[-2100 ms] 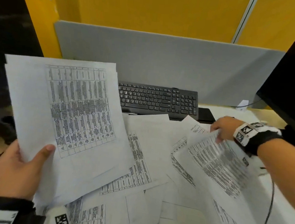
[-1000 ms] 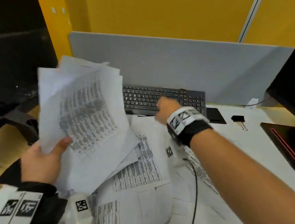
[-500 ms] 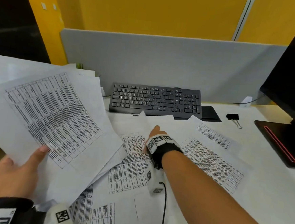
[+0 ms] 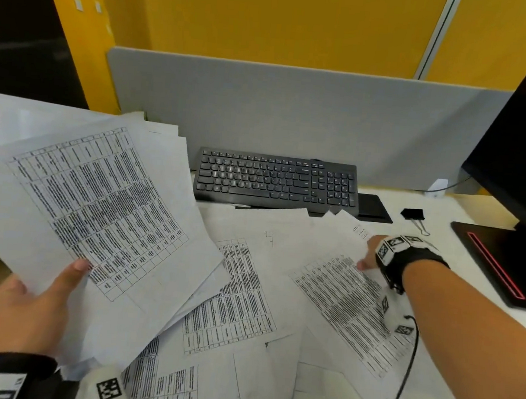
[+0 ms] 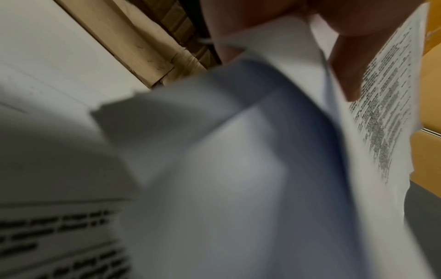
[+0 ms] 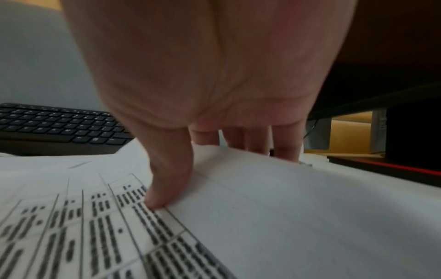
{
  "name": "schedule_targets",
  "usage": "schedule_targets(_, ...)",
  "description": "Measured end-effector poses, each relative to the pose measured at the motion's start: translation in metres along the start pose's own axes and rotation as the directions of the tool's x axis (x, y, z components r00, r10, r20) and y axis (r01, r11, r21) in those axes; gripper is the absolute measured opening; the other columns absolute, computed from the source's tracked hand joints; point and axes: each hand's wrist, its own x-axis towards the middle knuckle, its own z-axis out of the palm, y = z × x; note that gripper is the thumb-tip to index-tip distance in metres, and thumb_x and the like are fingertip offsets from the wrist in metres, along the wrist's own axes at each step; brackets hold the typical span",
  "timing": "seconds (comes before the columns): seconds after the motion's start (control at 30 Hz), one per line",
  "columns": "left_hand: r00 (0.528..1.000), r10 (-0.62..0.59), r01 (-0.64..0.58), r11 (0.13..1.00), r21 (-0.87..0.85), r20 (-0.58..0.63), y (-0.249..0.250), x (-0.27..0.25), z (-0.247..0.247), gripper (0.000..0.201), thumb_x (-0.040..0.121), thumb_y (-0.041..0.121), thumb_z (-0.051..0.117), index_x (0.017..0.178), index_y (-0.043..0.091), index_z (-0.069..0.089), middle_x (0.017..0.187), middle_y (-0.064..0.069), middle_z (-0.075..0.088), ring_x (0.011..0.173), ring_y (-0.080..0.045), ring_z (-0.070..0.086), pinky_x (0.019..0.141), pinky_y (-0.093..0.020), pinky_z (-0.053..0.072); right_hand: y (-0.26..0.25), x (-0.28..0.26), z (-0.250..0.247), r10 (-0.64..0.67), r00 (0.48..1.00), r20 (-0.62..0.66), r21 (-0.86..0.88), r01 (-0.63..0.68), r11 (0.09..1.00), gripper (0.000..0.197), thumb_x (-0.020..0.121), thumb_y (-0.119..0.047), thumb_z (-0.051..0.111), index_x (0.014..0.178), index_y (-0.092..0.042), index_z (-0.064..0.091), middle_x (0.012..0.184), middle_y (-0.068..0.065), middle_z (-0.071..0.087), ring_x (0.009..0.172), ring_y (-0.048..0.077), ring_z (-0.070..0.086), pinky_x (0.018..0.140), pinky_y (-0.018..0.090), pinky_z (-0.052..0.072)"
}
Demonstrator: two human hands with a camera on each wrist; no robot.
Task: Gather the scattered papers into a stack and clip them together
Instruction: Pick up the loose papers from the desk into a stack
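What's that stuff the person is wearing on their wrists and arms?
The right wrist band is black with white squares printed with black patterns. A small white box hangs below it, trailing a thin black cable. That forearm is bare. The left arm has a dark sleeve with similar patterned white tags.

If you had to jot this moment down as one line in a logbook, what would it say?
left hand: holds paper stack | right hand: pinching sheet on desk | binder clip: untouched, near monitor | step: gathering
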Motion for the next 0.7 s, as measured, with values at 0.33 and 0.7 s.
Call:
schedule_targets(0.33,0.999,0.003,0.009,0.962,-0.272,0.045,0.064,-0.042,0.012,0.044,0.084,0.016,0.067,0.123,0.001,0.056,0.110,-0.009,0.059,0.100,-0.022,0.053,0.095,-0.039,0.040,0.021,-0.013,-0.046,-0.022,0.948,-0.317,0.170,0.080,0.982,0.034,0.084,-0.014,0.060,0.117,-0.005,0.058,0.099,0.015,0.063,0.091,0.034,0.061,0.078,0.035,0.050)
schedule_targets(0.7,0.987,0.070,-0.021,0.948,-0.317,0.145,0.077,-0.039,0.035,0.040,0.082,0.011,0.068,0.119,0.002,0.059,0.119,-0.015,0.063,0.098,-0.020,0.057,0.090,-0.033,0.041,-0.018,-0.194,-0.157,-0.340,0.598,-0.726,0.471,0.792,0.388,0.012,0.088,-0.027,0.063,0.100,-0.024,0.063,0.092,-0.008,0.067,0.080,0.012,0.062,0.069,0.026,0.044)
